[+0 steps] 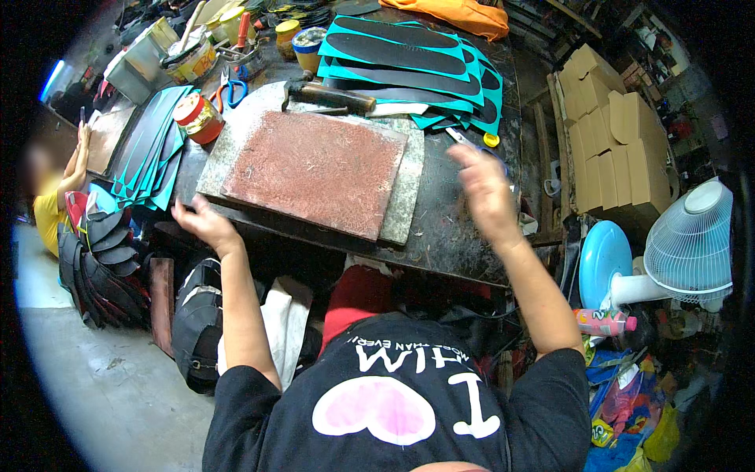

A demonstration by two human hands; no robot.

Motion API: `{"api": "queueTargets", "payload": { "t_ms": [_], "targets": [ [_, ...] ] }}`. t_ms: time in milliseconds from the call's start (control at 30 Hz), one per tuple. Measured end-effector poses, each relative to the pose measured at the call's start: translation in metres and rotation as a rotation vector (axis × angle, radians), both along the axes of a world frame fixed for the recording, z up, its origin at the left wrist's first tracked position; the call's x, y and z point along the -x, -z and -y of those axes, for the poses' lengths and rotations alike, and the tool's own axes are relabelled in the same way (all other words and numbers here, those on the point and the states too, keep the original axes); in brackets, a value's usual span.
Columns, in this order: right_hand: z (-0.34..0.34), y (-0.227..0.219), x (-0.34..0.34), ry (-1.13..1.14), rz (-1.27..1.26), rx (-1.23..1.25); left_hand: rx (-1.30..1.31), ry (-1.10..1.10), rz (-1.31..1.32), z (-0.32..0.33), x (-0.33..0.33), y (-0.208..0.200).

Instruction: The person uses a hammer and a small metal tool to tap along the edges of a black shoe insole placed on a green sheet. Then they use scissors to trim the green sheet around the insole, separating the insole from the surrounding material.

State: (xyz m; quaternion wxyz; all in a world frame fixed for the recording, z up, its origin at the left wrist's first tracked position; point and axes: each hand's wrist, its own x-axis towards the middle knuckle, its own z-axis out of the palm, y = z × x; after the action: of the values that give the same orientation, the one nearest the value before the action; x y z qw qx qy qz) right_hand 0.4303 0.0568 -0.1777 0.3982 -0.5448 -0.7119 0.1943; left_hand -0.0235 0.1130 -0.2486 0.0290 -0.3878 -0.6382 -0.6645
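Observation:
My left hand (209, 223) is at the table's front left edge, with its fingers apart and nothing seen in them. Farther right, my right hand (489, 193) is slightly blurred over the dark tabletop, its fingers stretched out. Just beyond those fingers lie scissors (458, 138), partly hidden by the hand. Between my hands a worn reddish-brown board (314, 173) rests on a larger pale slab (410, 197). A hammer (330, 96) lies along the slab's far edge. Beside the slab, nearer my left hand, stands a red-lidded jar (198, 118).
Teal sheets with black sole-shaped pieces (401, 59) are stacked at the back; more teal sheets (149, 149) lie left. Blue-and-orange-handled scissors (230, 88) lie near tubs. Cardboard boxes (617, 141) and a fan (688, 244) stand right. Another person (51, 204) is far left.

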Motion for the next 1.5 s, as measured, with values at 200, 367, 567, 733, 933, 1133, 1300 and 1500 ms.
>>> {"api": "queueTargets", "payload": {
  "t_ms": [200, 367, 567, 733, 933, 1133, 1300, 1500],
  "targets": [
    [-0.020, 0.048, -0.098, 0.475, -0.924, 0.565, -0.069, 0.389, 1.114, -0.006, -0.021, 0.001],
    [-0.001, 0.017, -0.100, 0.390, -0.730, 0.518, 0.024, 0.382, 1.240, 0.040, -0.031, -0.083],
    [-0.014, -0.021, -0.063, 0.158, 0.188, 0.341, -0.147, 0.769, 0.097, 0.031, -0.130, -0.134],
    [-0.002, -0.003, -0.043, 0.252, 0.665, 0.129, 0.099, 1.166, -0.712, 0.000, -0.237, -0.131],
    [0.029, -0.026, -0.067, 0.297, 0.660, 0.516, 0.270, 1.227, -1.031, -0.052, -0.297, -0.099],
    [0.048, -0.028, -0.104, 0.239, -0.217, 0.831, 0.209, 0.922, -1.052, -0.126, -0.334, -0.075],
    [0.073, -0.021, -0.110, 0.155, -0.634, 0.589, 0.354, 0.637, -1.151, -0.186, -0.328, -0.071],
    [0.086, -0.022, -0.082, 0.191, -0.761, 0.610, 0.335, 0.765, -1.612, -0.210, -0.315, -0.083]
  ]
}}
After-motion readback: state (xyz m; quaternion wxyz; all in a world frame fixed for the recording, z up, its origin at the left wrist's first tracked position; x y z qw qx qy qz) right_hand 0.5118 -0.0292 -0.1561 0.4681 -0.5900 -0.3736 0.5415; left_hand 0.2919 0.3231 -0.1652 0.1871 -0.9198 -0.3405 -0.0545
